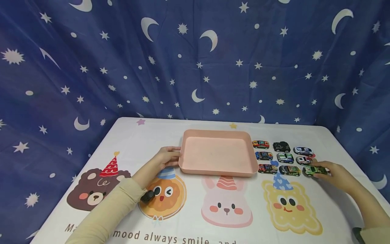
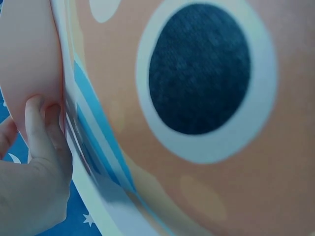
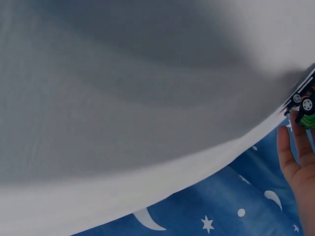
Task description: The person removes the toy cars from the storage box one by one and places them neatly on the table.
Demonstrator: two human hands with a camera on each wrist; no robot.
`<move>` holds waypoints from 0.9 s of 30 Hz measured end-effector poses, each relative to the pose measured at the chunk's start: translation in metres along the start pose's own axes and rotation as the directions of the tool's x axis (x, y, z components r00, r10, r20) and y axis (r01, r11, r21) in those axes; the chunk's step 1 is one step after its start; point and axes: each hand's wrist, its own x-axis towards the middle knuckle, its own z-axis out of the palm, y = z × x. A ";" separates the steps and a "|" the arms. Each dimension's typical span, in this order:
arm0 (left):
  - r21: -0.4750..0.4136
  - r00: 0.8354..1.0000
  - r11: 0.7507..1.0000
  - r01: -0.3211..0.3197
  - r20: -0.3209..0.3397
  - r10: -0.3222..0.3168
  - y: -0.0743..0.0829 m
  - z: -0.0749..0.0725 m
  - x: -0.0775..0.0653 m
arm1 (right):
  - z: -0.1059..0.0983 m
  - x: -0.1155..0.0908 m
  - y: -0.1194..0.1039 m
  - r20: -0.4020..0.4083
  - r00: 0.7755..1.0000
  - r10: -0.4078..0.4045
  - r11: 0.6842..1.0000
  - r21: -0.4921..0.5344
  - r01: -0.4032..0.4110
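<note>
My left hand (image 1: 168, 156) is at the left side of a shallow pink tray (image 1: 219, 172), its fingertips against the outer wall. The left wrist view shows the fingers (image 2: 37, 120) resting on that wall. On the right, my right hand (image 1: 338, 174) holds a green toy car (image 1: 311, 170) by its right end, thumb and fingers on either side. In the right wrist view the green car (image 3: 307, 120) is partly cut off by the frame edge. Just behind it sits a white toy car with red (image 1: 304, 160), and to its left a dark green and orange one (image 1: 289, 170).
Several more toy cars stand in rows right of the tray, among them a black one (image 1: 281, 146), a blue one (image 1: 264, 156) and a red one (image 1: 260, 144). The white tablecloth (image 1: 182, 217) has cartoon prints. A blue star-and-moon curtain (image 1: 195, 67) hangs behind.
</note>
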 end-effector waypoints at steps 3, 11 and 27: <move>0.003 1.000 1.000 -0.017 0.007 0.017 0.000 -0.001 0.000 | 0.004 0.001 0.004 -0.035 0.999 -0.042 0.999 -0.030 0.041; -0.014 0.999 0.999 -0.034 0.026 0.034 0.000 -0.005 0.002 | 0.010 0.005 0.003 -0.022 0.999 -0.041 0.998 -0.038 0.040; -0.002 1.000 1.000 -0.025 0.016 0.025 0.000 -0.004 0.002 | 0.005 0.015 -0.003 0.161 0.986 0.045 0.999 0.012 -0.048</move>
